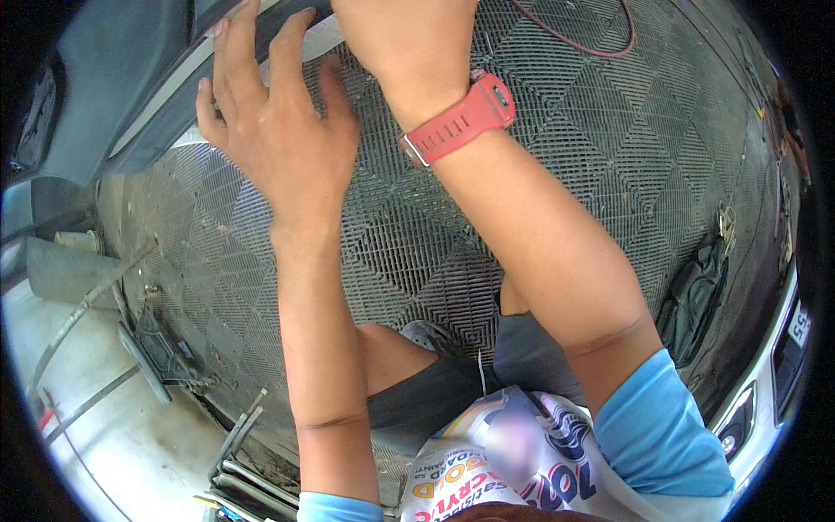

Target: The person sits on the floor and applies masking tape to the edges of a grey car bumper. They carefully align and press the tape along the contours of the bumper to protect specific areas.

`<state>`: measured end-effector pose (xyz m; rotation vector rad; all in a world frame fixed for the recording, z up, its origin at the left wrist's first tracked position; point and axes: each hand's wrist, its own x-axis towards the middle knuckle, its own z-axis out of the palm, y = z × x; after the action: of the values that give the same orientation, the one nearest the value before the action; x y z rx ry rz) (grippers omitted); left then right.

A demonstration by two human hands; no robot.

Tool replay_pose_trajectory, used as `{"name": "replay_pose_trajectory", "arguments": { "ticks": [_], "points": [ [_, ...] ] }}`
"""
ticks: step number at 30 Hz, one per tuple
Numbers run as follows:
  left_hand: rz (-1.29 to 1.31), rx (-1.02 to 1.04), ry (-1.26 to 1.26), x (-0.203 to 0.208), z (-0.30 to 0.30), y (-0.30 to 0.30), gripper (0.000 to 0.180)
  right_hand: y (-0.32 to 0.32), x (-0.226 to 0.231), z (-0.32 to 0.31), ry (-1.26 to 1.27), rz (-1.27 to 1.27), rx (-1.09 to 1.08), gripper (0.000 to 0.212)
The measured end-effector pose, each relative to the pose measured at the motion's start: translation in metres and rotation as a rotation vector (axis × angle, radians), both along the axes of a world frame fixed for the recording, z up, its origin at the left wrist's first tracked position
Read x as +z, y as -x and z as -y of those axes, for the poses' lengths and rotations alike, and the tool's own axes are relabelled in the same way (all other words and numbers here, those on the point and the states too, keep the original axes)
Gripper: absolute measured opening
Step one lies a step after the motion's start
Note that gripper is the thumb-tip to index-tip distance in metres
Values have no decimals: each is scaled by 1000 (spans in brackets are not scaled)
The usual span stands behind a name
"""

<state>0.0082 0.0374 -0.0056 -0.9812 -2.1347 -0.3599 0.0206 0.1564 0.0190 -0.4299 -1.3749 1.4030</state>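
Observation:
My left hand (283,117) is stretched out at the lower edge of a dark car body panel (104,74). Its fingers are apart, and nothing shows in its palm. The fingertips lie over or close to a pale strip (170,91) along that edge; whether they press on it I cannot tell. My right hand (404,30) reaches past it at the top of the view, with a red wristwatch (459,122) on the wrist. The upper rim cuts off its fingers, so what they touch or hold is hidden.
Dark grid-patterned floor tiles (565,183) lie beneath my arms. A reddish hose (600,54) curves at the top. Right of me are a black bag-like item (696,291) and a white vehicle (748,409). Dark metal stands (161,344) and a metal frame (248,474) stand at left.

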Motion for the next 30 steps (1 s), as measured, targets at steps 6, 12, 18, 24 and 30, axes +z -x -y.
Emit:
{"name": "replay_pose_trajectory", "arguments": {
  "ticks": [6,12,18,24,30],
  "points": [
    [55,-41,31,4,13,2,48,-1,9,3,123,-110,138,9],
    [83,7,58,5,33,4,50,-3,-15,24,-137,-7,-74,23],
    [83,45,71,7,45,5,45,-20,-7,46,-74,123,121,45],
    [118,18,34,9,54,6,49,-5,-26,58,-493,96,-80,42],
    [324,-90,-295,14,64,7,36,-37,-21,79,-184,215,326,44]
  ]
}}
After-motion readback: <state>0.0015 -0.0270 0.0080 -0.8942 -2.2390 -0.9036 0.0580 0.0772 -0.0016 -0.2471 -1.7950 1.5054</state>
